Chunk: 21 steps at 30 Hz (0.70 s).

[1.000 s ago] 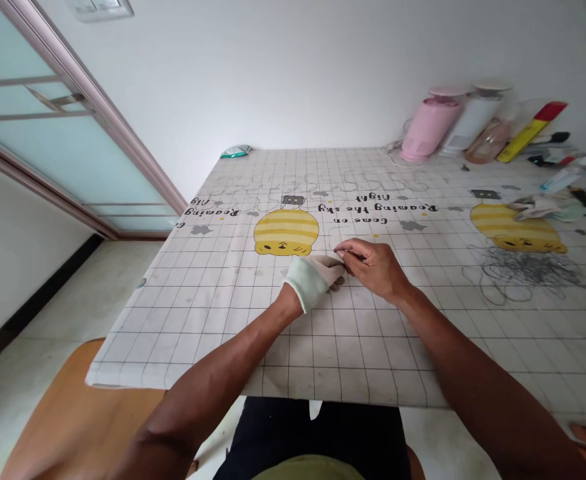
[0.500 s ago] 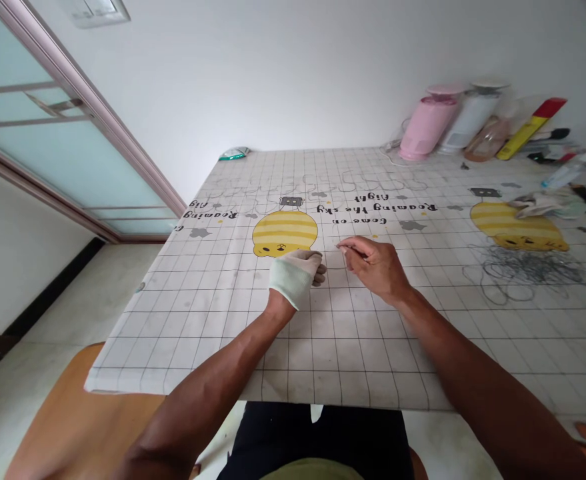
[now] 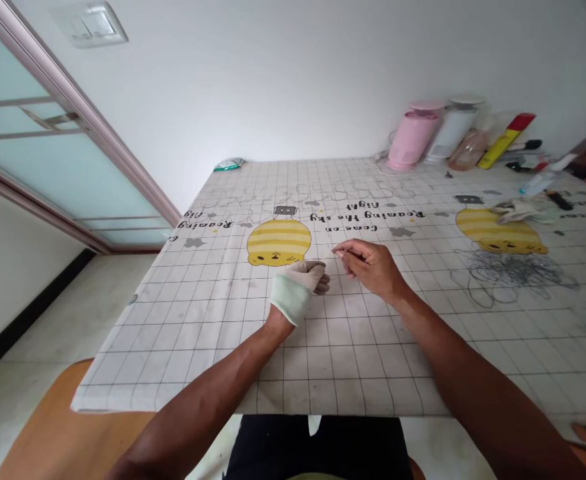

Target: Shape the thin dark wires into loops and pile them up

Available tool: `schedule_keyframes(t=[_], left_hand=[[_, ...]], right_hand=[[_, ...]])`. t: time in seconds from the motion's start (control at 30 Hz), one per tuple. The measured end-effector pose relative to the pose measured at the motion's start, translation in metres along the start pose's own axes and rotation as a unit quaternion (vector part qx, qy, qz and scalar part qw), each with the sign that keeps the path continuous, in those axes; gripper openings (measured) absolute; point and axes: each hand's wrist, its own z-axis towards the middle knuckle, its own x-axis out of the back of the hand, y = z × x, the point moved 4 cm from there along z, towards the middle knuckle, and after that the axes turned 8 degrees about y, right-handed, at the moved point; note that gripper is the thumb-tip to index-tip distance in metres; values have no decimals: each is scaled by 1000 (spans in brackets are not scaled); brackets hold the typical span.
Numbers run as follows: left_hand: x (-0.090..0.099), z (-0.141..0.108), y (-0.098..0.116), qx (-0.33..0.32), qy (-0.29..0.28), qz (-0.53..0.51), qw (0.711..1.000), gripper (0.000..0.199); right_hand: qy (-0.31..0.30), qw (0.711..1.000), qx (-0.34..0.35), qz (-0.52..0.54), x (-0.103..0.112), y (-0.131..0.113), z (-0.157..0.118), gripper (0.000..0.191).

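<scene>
The right hand [image 3: 365,263] is pinching a thin, indistinct item [image 3: 335,251] pointing leftward; the curled left hand [image 3: 303,279] is facing it, nearby.

the gloved left hand [image 3: 300,287] is concealing its palm. the right hand [image 3: 367,263] is presenting fingertip detail too small to identify. frame edges are cropping the framed door [image 3: 87,177] and the orange seat [image 3: 67,433].
</scene>
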Motion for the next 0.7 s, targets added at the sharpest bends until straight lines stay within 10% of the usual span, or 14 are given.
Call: schedule_keyframes(t=[0.7], left_hand=[[13,-11,13,-68,66,41,995,29]], right_hand=[[-39,998,21,-44,3,-4,-1,21]])
